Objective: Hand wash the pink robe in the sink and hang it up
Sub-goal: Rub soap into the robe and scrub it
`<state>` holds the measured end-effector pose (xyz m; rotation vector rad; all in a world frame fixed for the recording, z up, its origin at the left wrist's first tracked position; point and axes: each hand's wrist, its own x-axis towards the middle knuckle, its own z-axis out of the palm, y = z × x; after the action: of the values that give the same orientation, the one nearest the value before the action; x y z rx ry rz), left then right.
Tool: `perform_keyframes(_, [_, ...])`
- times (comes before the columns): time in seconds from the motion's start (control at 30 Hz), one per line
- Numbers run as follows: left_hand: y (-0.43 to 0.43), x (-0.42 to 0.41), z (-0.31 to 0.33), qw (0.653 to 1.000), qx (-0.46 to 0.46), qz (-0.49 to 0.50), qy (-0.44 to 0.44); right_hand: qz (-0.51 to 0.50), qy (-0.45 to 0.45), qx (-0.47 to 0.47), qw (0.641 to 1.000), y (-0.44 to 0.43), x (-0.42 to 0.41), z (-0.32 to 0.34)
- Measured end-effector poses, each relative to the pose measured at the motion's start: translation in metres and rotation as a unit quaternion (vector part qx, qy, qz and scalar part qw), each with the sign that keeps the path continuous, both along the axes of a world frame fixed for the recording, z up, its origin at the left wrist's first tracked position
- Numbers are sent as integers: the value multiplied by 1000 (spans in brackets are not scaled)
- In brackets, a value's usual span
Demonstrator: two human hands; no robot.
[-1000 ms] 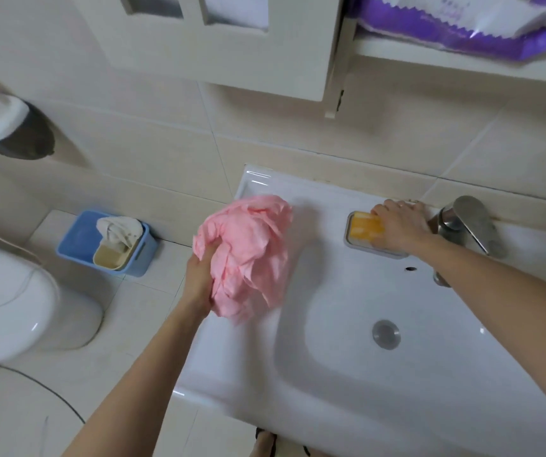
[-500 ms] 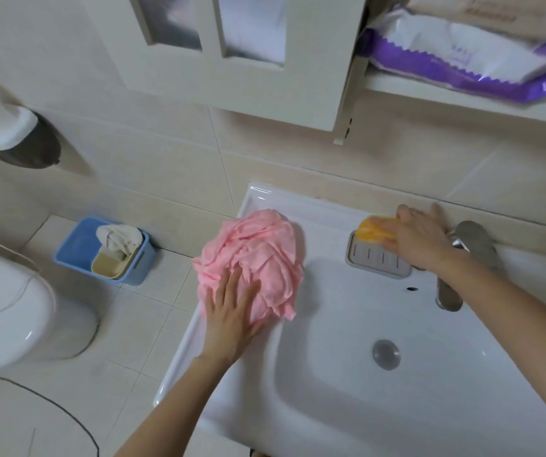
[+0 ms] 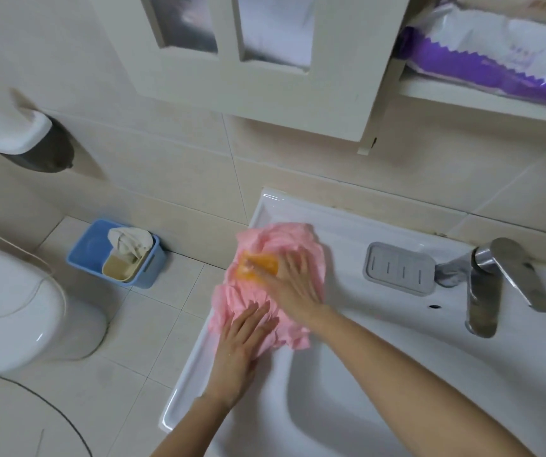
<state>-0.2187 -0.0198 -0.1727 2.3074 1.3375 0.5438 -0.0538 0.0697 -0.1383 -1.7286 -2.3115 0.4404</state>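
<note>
I judge soaping: flat left hand point(image 3: 242, 344) pins crumpled pink robe point(image 3: 285, 239) on left rim of white ceramic sink point(image 3: 347, 232); right hand point(image 3: 293, 285) grips orange soap bar point(image 3: 255, 268); next, rub firmly

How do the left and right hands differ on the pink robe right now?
1. The left hand lies flat, fingers spread, holding nothing; the right hand holds an orange soap bar against the pink robe.
2. The left hand sits on the robe's near edge; the right hand is on its far part.
Shared: both are on the robe, bunched on the sink at its left rim.
</note>
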Motion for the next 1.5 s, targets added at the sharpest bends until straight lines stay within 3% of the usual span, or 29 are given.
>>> perform_keyframes(0.13, [-4,-6,-3,1000,-8,-24,-15,-109,-19,21,994,42,40,4])
perform_keyframes(0.23, [-4,-8,-8,999,-8,-13,-39,-51,70,5,996,1,30,9])
perform_keyframes(0.37, [-3,-7,-14,999,-2,-16,-39,112,41,-12,993,-50,-2,-9])
perform_keyframes(0.43, [1,-8,-15,999,6,-20,-26,63,2,20,998,-14,5,-17])
perform_keyframes(0.5, [1,-8,-13,999,10,-15,-31,-32,-2,-41,999,25,22,-22])
perform_keyframes(0.57, [-1,-8,-9,999,18,-30,-37,-102,8,-32,994,48,36,-26])
perform_keyframes(0.63, [-1,-12,-7,998,36,-50,-28,-89,-20,9,996,45,40,-16])
perform_keyframes(0.73, [-1,-12,-12,998,42,-50,-11,-61,73,45,994,-12,16,-4])
perform_keyframes(0.83, [-3,-11,-18,999,50,-15,-3,94,61,30,993,-75,-11,-15])
perform_keyframes(1.0, [-1,-11,-12,999,42,-18,13,-48,47,-51,996,23,14,-21])
perform_keyframes(1.1, [-4,-12,-10,998,45,-10,33,-65,-44,-23,997,59,37,-14])
perform_keyframes(1.17, [-8,-10,-9,997,58,16,53,-109,-56,2,992,60,50,-7])
perform_keyframes(1.27, [0,-1,2,992,30,95,83,-170,43,-14,984,54,61,-5])
perform_keyframes(1.33, [17,5,20,985,-21,169,42,-167,217,-64,960,45,67,-9])
perform_keyframes(1.4, [33,5,46,958,-101,242,-112,-165,392,-87,901,32,74,-4])
perform_keyframes(1.5, [42,5,70,855,-222,311,-349,-173,527,-101,826,14,82,11])
